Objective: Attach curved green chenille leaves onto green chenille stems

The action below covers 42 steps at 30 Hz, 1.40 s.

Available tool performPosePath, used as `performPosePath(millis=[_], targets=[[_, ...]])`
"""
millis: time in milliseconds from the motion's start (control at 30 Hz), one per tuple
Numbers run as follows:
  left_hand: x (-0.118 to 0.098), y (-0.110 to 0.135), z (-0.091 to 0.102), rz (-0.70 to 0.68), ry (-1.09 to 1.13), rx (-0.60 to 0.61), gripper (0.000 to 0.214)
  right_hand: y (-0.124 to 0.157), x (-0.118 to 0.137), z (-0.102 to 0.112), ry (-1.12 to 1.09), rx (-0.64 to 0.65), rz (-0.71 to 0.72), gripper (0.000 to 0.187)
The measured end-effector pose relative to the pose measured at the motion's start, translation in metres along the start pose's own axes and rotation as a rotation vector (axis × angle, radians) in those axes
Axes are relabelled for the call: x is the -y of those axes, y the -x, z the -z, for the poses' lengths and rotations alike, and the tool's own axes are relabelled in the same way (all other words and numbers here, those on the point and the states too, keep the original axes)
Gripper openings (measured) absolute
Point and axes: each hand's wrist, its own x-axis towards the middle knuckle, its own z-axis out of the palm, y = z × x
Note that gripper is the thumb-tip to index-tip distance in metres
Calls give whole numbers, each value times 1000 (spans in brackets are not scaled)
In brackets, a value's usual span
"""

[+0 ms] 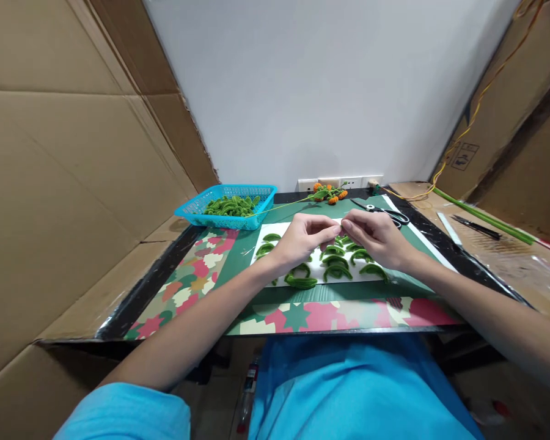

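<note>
Both my hands meet over a white sheet (279, 231) on the table. My left hand (302, 239) and my right hand (376, 237) are closed in pinches, fingertips almost touching, around a small green piece I can barely make out between them. Several curved green pipe-cleaner pieces (337, 264) lie on the white sheet under and in front of my hands. A looped green piece (300, 280) lies nearest the sheet's front edge.
A blue basket (197, 211) of green pieces stands at the back left. A stem with orange flowers (329, 193) lies at the back, scissors (385, 212) beside it. Long green stems (486, 217) and a dark tool (476, 227) lie right. Cardboard walls flank the table.
</note>
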Motion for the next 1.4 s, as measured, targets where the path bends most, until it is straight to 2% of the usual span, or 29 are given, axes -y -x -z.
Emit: performPosePath(millis=[133,200,267,333,467,533,600,700,800,933,1033,1167,1233,1400], targets=[[-1,3,-2,5,-98,-69,28,-1,-1,-2,22,18,-16,43],[-3,4,-4,-40,-200,-80,28,-2,-1,-4,-34,30,-67,45],[-4,6,-5,-171,-399,-112,27,-2,-1,-5,-182,56,-157,46],[-2,8,-4,-385,-688,-142,28,-3,-2,-6,-418,92,-285,48],[2,9,-1,-812,-1261,-81,28,-6,-2,-6,-812,162,-523,44],[3,9,-1,-902,-1413,-57,28,-7,-3,-6,-870,183,-559,42],[4,9,-2,-874,-1448,-84,27,-8,-4,-8,-863,184,-552,45],[7,10,-4,-676,-1325,-173,23,-8,-7,-12,-718,138,-490,49],[11,10,-4,-510,-1110,-192,18,-6,-10,-14,-468,95,-335,45],[15,12,-5,-435,-867,-186,18,-2,-10,-13,-207,82,-143,39],[13,12,-7,-335,-626,-206,18,0,-8,-11,-85,16,-72,35],[9,8,-7,-93,-201,-160,31,0,-11,-7,-152,-127,-73,36],[9,6,-7,-24,-24,-111,37,-1,-13,-5,-251,-170,-102,37],[11,6,-7,58,140,-1,39,-4,-14,-6,-458,-95,-193,44]])
